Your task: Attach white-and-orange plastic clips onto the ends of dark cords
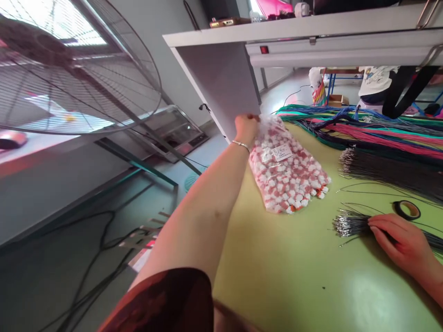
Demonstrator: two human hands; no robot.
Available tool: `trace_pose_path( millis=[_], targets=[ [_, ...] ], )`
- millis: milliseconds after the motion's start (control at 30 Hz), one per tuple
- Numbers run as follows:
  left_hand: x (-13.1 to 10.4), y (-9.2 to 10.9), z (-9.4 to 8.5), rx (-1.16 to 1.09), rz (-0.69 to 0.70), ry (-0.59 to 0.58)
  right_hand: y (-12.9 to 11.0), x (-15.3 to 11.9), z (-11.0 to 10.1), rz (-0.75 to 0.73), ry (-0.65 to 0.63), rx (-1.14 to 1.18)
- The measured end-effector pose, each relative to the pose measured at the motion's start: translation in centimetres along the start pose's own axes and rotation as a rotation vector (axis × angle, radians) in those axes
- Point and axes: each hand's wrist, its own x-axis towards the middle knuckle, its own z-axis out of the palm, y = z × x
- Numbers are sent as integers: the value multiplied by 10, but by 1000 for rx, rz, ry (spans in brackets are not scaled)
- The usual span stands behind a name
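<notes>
My left hand (247,127) reaches far out and is closed on the top edge of a clear plastic bag (287,168). Many small white and red-orange plastic connector pieces fill the bag, which lies on the table and carries a white label (283,152). At the right, my right hand (403,240) wraps round a bundle of black wires (358,224). Shiny metal terminals show at the bundle's left end. Just behind that hand lies a roll of black tape (407,210).
More black wires (384,170) and long coloured wires (360,124) lie across the back of the yellow-green table (277,272). A white shelf (294,27) stands over the far side. A large fan (76,69) is at the left. A person (375,85) is visible beyond.
</notes>
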Motion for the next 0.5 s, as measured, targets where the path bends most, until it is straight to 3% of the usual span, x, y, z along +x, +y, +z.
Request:
trace_pose_path(
  millis=[67, 133, 267, 367, 500],
  targets=[
    [7, 21, -7, -178, 117, 116, -1, -1, -1, -6, -9, 7],
    [12, 43, -16, -241, 213, 158, -1, -1, 0, -6, -18, 9],
    [20, 65, -22, -141, 284, 264, -1, 2, 0, 3, -46, 2],
    [18, 47, -9, -46, 239, 228, -2, 5, 0, 11, -92, 6],
    [-6, -5, 20, -19, 151, -17, -3, 6, 0, 42, -147, 8]
  ],
)
